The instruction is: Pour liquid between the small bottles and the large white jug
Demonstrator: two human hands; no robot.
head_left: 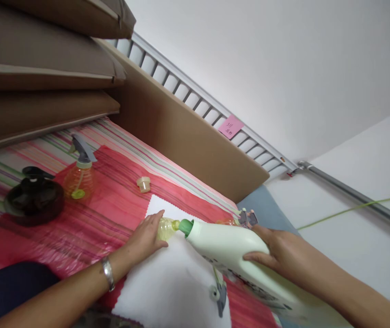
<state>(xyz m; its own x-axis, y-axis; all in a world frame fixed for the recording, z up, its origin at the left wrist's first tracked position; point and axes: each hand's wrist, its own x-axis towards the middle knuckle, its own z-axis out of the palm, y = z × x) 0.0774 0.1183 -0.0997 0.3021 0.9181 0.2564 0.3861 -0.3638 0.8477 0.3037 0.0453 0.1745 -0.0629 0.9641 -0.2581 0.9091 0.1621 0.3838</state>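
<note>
My right hand grips a large white jug with a green spout, tipped over sideways. The spout meets the neck of a small clear yellowish bottle. My left hand, with a bracelet on the wrist, is closed round that small bottle and holds it on a white cloth. A grey spray nozzle lies loose on the cloth below the jug. Behind the jug another spray head sticks up.
An orange spray bottle and a dark spray bottle stand at the left on a red plastic sheet over a striped cloth. A small cap lies near them. A brown board and stacked cushions rise behind.
</note>
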